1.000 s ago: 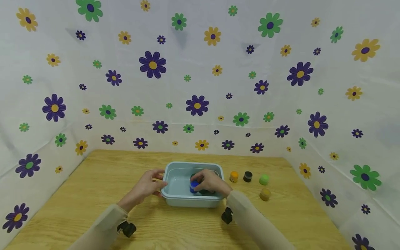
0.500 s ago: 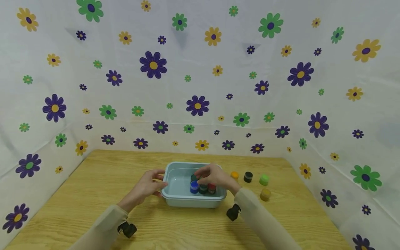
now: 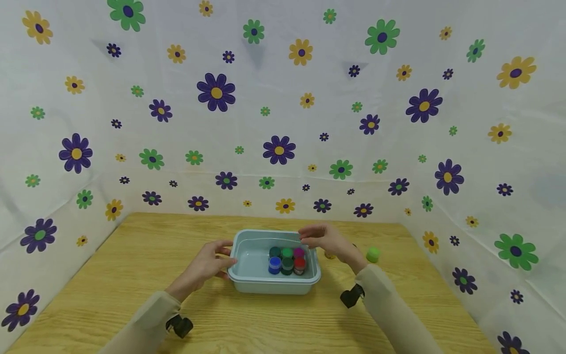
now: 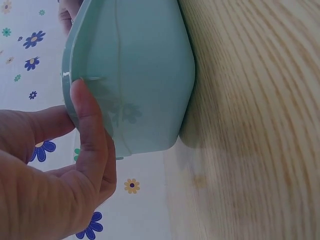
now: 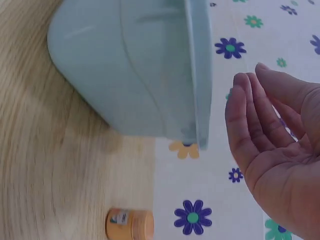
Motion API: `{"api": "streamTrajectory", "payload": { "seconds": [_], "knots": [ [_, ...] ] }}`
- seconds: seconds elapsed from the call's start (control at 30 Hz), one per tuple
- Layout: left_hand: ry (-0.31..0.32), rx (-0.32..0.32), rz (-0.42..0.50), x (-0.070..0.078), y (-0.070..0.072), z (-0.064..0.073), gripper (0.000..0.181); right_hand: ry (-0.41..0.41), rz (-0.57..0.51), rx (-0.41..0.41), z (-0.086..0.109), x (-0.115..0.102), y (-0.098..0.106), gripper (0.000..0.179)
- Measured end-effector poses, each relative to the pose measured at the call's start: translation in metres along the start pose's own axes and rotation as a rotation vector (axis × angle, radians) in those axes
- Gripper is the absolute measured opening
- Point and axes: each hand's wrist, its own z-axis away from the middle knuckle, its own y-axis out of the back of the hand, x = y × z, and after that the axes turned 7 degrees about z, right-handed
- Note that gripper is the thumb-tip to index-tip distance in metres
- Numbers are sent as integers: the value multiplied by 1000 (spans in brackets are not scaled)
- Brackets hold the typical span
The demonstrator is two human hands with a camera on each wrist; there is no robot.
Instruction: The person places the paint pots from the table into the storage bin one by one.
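Note:
A pale blue plastic basin (image 3: 252, 286) sits on the wooden table. My left hand (image 3: 208, 263) grips its left rim, thumb on one side and fingers on the other, as the left wrist view shows. Inside, toward the right, small paint jars stand in two rows: blue (image 3: 274, 265), dark green (image 3: 287, 266) and red (image 3: 299, 266) in front; dark teal (image 3: 275, 252), green (image 3: 287, 252) and magenta (image 3: 298, 252) behind. Over the basin's right rim hovers my right hand (image 3: 329, 242), fingers loosely bent and holding nothing. Below it, an orange jar (image 5: 125, 224) stands beside the basin.
A light green jar (image 3: 373, 254) stands on the table (image 3: 177, 226) to the right. My right hand and forearm mostly hide the other jars there. A white flowered cloth (image 3: 177, 128) encloses the back and sides.
My right hand has released the blue jar in the basin, then risen and moved right over the rim. The left hand keeps its hold on the basin.

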Motion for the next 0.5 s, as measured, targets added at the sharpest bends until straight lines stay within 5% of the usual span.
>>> {"api": "streamTrajectory", "payload": {
  "seconds": [0.5],
  "knots": [
    [11, 5, -12, 1, -1, -1, 55, -131, 163, 132, 14, 33, 26, 33]
  ]
}}
